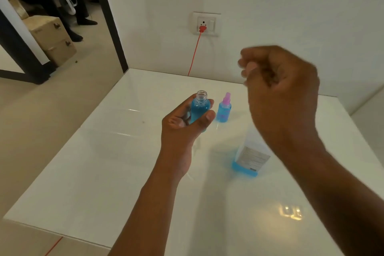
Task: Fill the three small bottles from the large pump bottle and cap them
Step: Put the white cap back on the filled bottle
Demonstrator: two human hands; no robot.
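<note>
Left hand (182,129) grips the open bottle (200,108) upright, neck up; right hand (278,89), blurry fist, can't tell what's inside, hovers up-right of it.

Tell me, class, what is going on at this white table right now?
A person is filling small bottles with blue liquid. The left hand holds an uncapped small bottle, already full of blue liquid, above the table. The right hand is raised and blurred; whether it holds a cap cannot be told. A second small bottle, capped with a pink sprayer, stands just beyond. The large bottle stands under the right forearm.
</note>
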